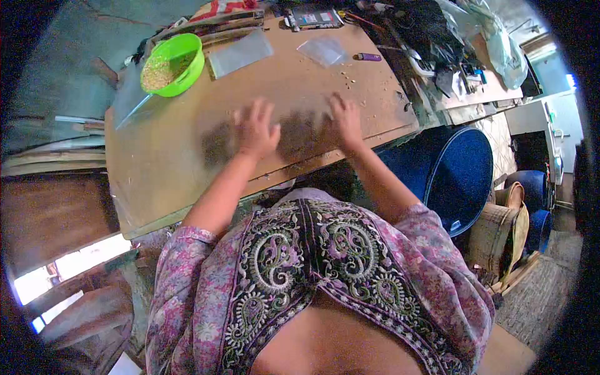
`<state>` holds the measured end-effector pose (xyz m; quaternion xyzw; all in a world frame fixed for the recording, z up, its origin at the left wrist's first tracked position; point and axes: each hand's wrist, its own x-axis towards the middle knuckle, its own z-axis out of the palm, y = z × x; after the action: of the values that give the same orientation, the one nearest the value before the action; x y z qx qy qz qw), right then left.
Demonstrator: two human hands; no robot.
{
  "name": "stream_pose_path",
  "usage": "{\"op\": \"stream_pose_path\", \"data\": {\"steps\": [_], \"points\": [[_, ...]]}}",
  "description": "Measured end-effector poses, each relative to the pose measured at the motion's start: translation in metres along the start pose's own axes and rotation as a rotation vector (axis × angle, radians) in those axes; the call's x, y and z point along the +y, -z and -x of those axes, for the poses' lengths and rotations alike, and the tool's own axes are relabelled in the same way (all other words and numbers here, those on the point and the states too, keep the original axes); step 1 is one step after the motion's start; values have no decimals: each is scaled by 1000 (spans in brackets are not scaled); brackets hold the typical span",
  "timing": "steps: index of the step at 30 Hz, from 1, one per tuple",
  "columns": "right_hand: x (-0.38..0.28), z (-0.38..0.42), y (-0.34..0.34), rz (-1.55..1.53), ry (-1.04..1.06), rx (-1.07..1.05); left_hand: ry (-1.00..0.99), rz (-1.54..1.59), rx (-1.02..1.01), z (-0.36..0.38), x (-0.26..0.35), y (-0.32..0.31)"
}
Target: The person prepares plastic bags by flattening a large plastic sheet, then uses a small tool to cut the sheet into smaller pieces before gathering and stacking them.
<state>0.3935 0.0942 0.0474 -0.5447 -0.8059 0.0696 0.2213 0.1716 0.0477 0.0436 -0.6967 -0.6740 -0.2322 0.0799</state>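
Observation:
Over the near part of the brown tabletop (169, 169), my left hand (257, 128) is open with its fingers apart, holding nothing. My right hand (345, 122) is also open, a little to the right, its fingers stretched forward and slightly blurred. Dark shadows lie on the board around both hands. A bright green bowl (195, 70) with pale grains or seeds in it stands at the back left. Beyond the hands lie a stack of clear plastic bags (242, 53) and another clear plastic bag (324, 51). Near the right edge rests a purple lighter (367, 57), with several loose seeds (347, 78) scattered below it.
A dark printed packet (312, 19) sits at the table's back edge. Dark plastic bags (425, 31) and clutter crowd the right side. A large blue barrel (465, 175) lies below the table's right edge, beside a woven basket (494, 231). Wooden planks (56, 159) are stacked at left.

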Motion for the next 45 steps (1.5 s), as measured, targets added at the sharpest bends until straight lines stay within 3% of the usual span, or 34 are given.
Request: {"op": "stream_pose_path", "data": {"steps": [2,6,15,45], "points": [[0,20,-6,-13,73,-55,-202,162,-203,-8,22,-7],[2,30,-6,108,149,-81,-134,127,-351,-20,37,-34],[9,25,2,123,91,-158,-168,-25,-376,-39,42,-49],[9,24,-1,196,-49,-139,-137,-52,-391,-48,52,-47]]}}
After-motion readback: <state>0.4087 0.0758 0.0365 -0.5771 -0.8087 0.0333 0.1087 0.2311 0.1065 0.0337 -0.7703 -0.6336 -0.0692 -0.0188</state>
